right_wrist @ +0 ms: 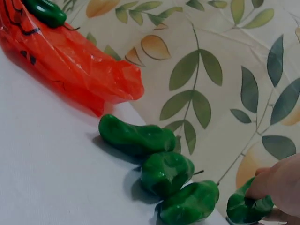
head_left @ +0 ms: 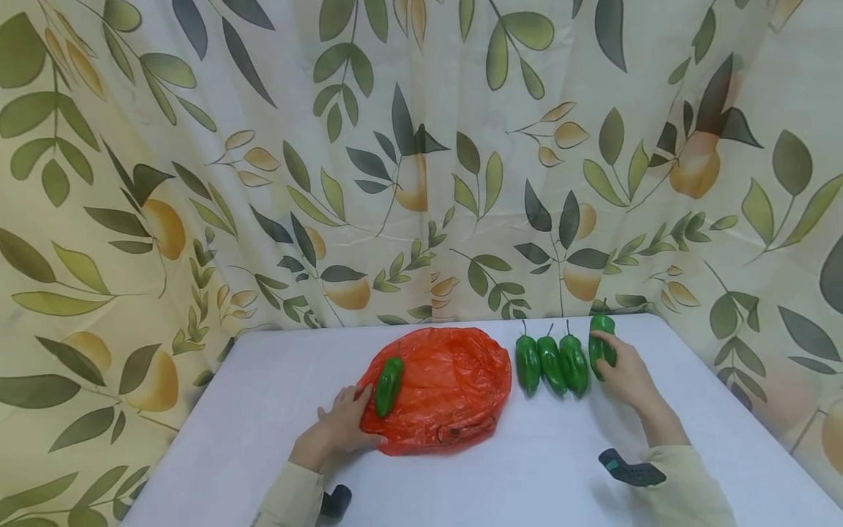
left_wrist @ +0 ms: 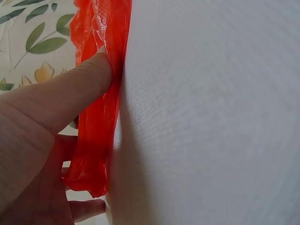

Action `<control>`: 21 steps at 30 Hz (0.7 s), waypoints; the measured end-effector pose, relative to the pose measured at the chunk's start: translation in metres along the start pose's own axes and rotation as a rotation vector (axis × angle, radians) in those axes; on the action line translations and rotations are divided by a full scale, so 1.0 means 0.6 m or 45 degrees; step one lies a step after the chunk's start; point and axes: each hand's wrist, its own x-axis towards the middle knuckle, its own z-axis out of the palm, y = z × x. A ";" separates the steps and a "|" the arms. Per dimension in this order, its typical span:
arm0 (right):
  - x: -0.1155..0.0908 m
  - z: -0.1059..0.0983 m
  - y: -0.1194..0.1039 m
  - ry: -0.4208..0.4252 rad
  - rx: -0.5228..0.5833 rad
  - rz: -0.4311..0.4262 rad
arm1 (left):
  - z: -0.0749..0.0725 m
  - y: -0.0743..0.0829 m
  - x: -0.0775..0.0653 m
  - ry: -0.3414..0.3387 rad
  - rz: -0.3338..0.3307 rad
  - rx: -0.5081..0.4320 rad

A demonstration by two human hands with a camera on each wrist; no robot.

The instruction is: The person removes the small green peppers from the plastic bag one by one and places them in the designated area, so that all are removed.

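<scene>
A crinkled red plastic bag [head_left: 441,388] lies on the white table, with one green pepper [head_left: 389,388] on its left part. At the bag's left edge, my left hand [head_left: 341,423] holds it. In the left wrist view the thumb [left_wrist: 91,75] presses the red plastic, and other fingers show partly behind it. My right hand [head_left: 624,373] grips a green pepper [head_left: 602,326] at the table's back right. Three more green peppers, left [head_left: 527,364], middle [head_left: 550,364] and right [head_left: 574,366], lie side by side between the bag and that hand, stems toward the back.
The table [head_left: 514,476] is covered in white and ends at a curtain [head_left: 461,183] printed with leaves and fruit. Dark devices are on both wrists, one by the left sleeve [head_left: 337,501] and one by the right sleeve [head_left: 632,468].
</scene>
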 end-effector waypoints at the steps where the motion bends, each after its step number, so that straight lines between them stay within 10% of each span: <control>1: 0.000 0.000 0.002 -0.004 -0.001 0.009 | 0.000 0.000 0.000 0.000 0.000 -0.002; 21: 0.003 0.024 0.032 -0.124 -0.102 0.092 | -0.001 -0.002 -0.001 0.005 0.027 0.002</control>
